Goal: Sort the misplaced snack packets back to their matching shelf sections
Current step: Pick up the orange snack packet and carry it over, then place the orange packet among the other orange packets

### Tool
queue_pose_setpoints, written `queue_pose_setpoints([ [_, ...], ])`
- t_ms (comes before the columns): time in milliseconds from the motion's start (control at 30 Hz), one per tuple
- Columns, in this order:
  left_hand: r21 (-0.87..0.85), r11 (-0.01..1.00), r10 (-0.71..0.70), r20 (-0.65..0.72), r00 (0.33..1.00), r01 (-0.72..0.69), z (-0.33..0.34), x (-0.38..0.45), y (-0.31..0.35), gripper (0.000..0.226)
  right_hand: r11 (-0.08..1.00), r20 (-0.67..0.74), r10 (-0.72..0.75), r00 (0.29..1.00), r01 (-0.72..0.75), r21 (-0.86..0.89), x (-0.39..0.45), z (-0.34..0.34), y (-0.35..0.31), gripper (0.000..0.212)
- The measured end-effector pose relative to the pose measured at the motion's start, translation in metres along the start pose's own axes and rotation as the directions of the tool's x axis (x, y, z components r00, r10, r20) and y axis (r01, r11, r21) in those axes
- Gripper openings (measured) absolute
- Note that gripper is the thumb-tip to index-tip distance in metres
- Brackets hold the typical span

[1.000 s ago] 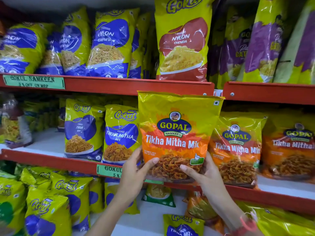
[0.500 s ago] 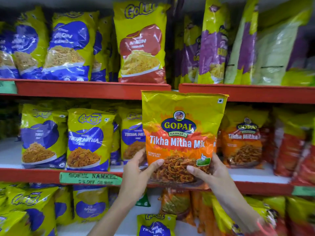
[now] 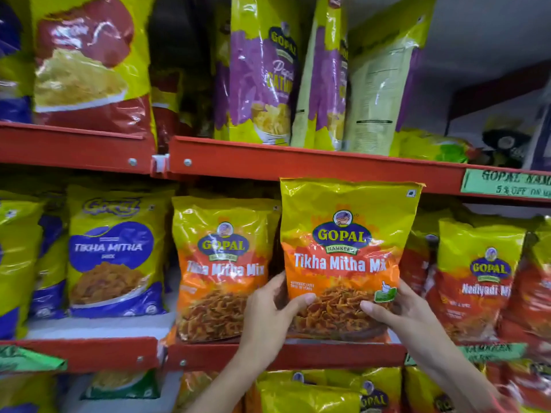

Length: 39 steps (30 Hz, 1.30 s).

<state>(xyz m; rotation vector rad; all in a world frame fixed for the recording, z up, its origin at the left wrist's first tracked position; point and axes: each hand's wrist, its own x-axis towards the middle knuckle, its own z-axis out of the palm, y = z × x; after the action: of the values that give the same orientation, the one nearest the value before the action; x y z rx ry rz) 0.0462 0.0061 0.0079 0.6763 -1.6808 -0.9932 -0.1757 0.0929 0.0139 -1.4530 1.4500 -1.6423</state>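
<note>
Both hands, left (image 3: 269, 315) & right (image 3: 401, 312), grip the Gopal packet (image 3: 347, 257) upright at the middle shelf (image 3: 286, 354), beside its matching packet (image 3: 222, 268). Placing step, I think; next needs pushing it back, then letting go.

Green paper label (image 3: 507, 183), upper right: handwritten, cut off by frame edge, "5 % OFF" legible. Second green label (image 3: 489, 351), lower right: text blurred. Third green label (image 3: 26, 357), lower left: tilted, curling. White clip (image 3: 161, 165), upper centre. Bolts (image 3: 132, 161) just left and right of clip. Grey wall (image 3: 477, 40), top right. Dark item (image 3: 507, 141) below wall: blurred, unidentifiable.
</note>
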Motion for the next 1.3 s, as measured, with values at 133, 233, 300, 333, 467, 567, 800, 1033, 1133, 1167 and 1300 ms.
queue_pose_setpoints([
  [133, 0.025, 0.999, -0.044, -0.024, 0.999, 0.045, 0.023, 0.008, -0.009, 0.045, 0.999, 0.027, 0.03, 0.999, -0.031, 0.027, 0.015, -0.015, 0.019, 0.053],
  [233, 0.059, 0.994, -0.088, -0.044, 0.995, 0.09, 0.031, 0.01, -0.016, 0.04, 0.998, 0.051, 0.062, 0.997, -0.063, 0.029, 0.023, -0.018, 0.033, 0.054],
  [300, 0.068, 0.99, -0.117, -0.047, 0.992, 0.12, 0.035, 0.01, -0.021, 0.041, 0.995, 0.064, 0.089, 0.994, -0.091, 0.037, 0.027, -0.018, 0.042, 0.054],
  [333, 0.074, 0.989, -0.128, -0.045, 0.991, 0.131, 0.036, 0.01, -0.023, 0.042, 0.993, 0.069, 0.106, 0.992, -0.109, 0.045, 0.028, -0.018, 0.046, 0.053],
  [467, 0.101, 0.985, -0.143, -0.002, 0.99, 0.142, 0.034, 0.008, -0.024, 0.038, 0.988, 0.022, 0.144, 0.989, -0.145, 0.05, 0.032, -0.014, 0.052, 0.057],
  [567, 0.116, 0.983, -0.151, 0.049, 0.987, 0.145, 0.023, 0.002, -0.024, 0.042, 0.995, -0.139, 0.093, 0.986, -0.088, 0.04, 0.026, -0.005, 0.052, 0.079],
  [800, 0.099, 0.986, -0.141, 0.062, 0.988, 0.135, -0.03, -0.034, -0.03, 0.03, 0.84, -0.444, -0.447, 0.777, 0.193, -0.507, -0.03, 0.069, 0.035, 0.046],
  [1033, 0.081, 0.967, -0.246, 0.041, 0.968, 0.242, -0.108, -0.096, -0.051, 0.015, 0.941, -0.244, -0.287, 0.926, 0.225, -0.253, -0.098, 0.185, 0.037, 0.02],
  [1133, 0.061, 0.938, -0.343, 0.037, 0.939, 0.341, -0.141, -0.122, -0.071, 0.019, 0.993, -0.167, -0.065, 0.984, 0.048, -0.107, -0.122, 0.228, 0.051, 0.02],
  [1167, 0.05, 0.924, -0.38, 0.026, 0.925, 0.378, -0.15, -0.129, -0.08, 0.02, 0.997, -0.135, 0.005, 0.991, -0.016, -0.076, -0.128, 0.239, 0.058, 0.021],
  [1300, 0.049, 0.837, -0.542, -0.061, 0.838, 0.545, -0.189, -0.161, -0.125, 0.015, 0.969, -0.058, 0.249, 0.967, -0.248, 0.015, -0.142, 0.285, 0.095, 0.025],
])
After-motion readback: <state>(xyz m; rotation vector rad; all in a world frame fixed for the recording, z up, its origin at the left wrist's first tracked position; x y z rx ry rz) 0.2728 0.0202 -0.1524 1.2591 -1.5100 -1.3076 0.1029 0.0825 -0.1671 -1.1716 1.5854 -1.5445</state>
